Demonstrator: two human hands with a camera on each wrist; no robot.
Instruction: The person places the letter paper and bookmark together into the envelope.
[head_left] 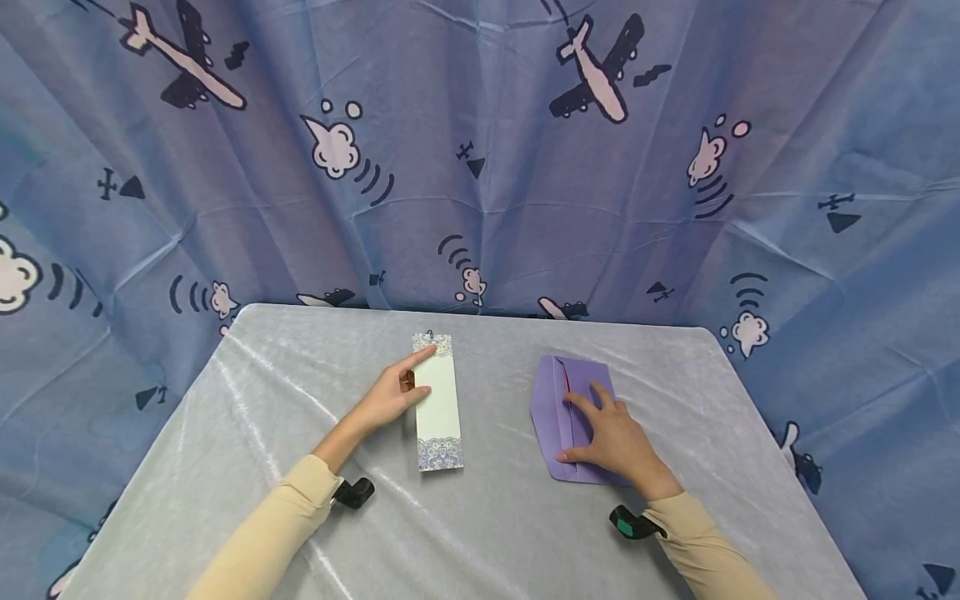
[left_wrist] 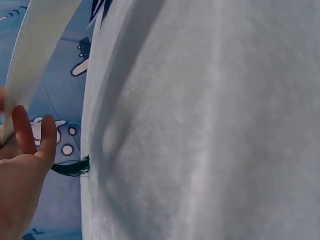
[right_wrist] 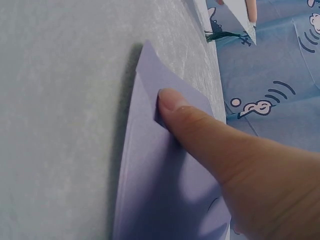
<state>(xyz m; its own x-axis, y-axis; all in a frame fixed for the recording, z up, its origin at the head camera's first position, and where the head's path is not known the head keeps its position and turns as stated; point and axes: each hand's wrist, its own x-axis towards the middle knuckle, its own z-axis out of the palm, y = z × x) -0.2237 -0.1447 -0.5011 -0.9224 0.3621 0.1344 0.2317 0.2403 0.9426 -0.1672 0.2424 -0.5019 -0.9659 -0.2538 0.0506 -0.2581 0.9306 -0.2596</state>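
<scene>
My left hand pinches a long pale bookmark by its far left side, with the thumb and a finger on its upper face. Blue lacy patterns band both ends of the bookmark, and it looks raised off the table. A dark green tassel hangs beyond it in the left wrist view. To the right, my right hand rests on a purple envelope, thumb and fingers spread across it. A thin red line shows along the envelope's flap edge. In the right wrist view the thumb presses on the envelope near the flap.
Both things are over a table with a light grey velvety cloth. Behind the table hangs a blue curtain printed with planes and clouds. A black wrist camera sits on the left wrist, another dark camera on the right.
</scene>
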